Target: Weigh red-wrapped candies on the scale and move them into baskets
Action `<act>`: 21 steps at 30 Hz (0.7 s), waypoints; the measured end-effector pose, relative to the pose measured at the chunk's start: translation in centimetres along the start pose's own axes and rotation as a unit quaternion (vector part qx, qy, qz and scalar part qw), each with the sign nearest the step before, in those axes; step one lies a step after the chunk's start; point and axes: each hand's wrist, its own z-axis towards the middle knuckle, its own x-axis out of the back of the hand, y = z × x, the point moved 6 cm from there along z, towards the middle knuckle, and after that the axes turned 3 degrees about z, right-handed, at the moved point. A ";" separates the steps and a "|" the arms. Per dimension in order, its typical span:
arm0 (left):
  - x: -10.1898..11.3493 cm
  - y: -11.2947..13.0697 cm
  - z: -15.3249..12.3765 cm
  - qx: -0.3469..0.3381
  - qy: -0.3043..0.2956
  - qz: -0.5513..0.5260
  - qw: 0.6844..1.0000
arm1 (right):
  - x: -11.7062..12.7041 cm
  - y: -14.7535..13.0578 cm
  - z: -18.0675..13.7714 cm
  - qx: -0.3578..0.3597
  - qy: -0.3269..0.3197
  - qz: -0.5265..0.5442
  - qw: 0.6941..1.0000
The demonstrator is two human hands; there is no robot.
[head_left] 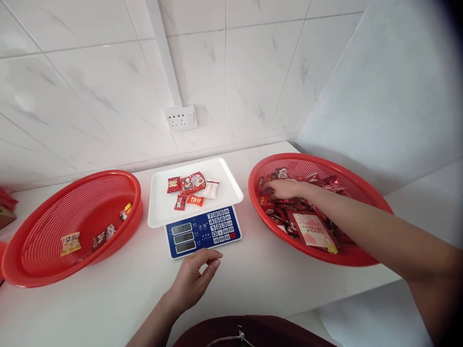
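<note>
My right hand reaches into the right red basket, its fingers bent down round a dark red wrapped candy among many red packets; the fingertips are partly hidden. My left hand hovers by the front edge of a blue digital scale, fingers loosely curled, thumb and forefinger slightly apart, holding nothing. On the scale's white tray lie several wrapped sweets, among them a larger red packet, a white packet and an orange-red one.
The left red basket holds a few packets, including a yellow one. Behind the white table rises a tiled wall with a socket. A pale panel closes off the right side.
</note>
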 end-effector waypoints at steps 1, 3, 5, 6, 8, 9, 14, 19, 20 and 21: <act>0.1 -0.2 0.0 0.003 -0.004 0.000 1.000 | 0.0 0.0 -0.1 0.004 -0.017 0.009 1.000; 0.1 -0.5 0.1 -0.001 -0.015 0.002 1.000 | -0.1 -0.3 -0.3 0.011 -0.055 0.024 0.998; 0.3 -0.6 0.1 -0.009 -0.021 0.003 1.000 | -0.3 -1.0 -0.5 0.017 -0.067 0.046 0.997; 0.3 -0.5 0.2 -0.013 -0.021 0.003 1.000 | -0.4 -1.3 -0.6 0.017 -0.066 0.060 0.996; 0.4 -0.4 0.1 -0.018 -0.021 0.000 1.000 | -0.6 -2.0 -0.7 0.011 -0.056 0.081 0.995; 0.5 -0.4 0.1 -0.018 -0.021 -0.002 1.000 | -0.6 -2.3 -0.7 0.006 -0.048 0.085 0.995; 0.8 -0.9 -0.6 -0.007 -0.011 -0.010 1.000 | 1.3 -2.0 -1.5 -0.018 0.011 0.069 0.997; 1.1 -1.8 -1.1 0.017 -0.005 -0.025 1.000 | 5.6 -0.4 -3.5 -0.099 0.154 0.124 0.975; 1.2 -1.8 -1.1 0.019 -0.005 -0.026 0.999 | 6.2 -0.1 -4.0 -0.118 0.183 0.146 0.965; 1.2 -1.7 -1.1 0.019 -0.007 -0.028 0.999 | 6.6 0.2 -4.3 -0.133 0.205 0.162 0.956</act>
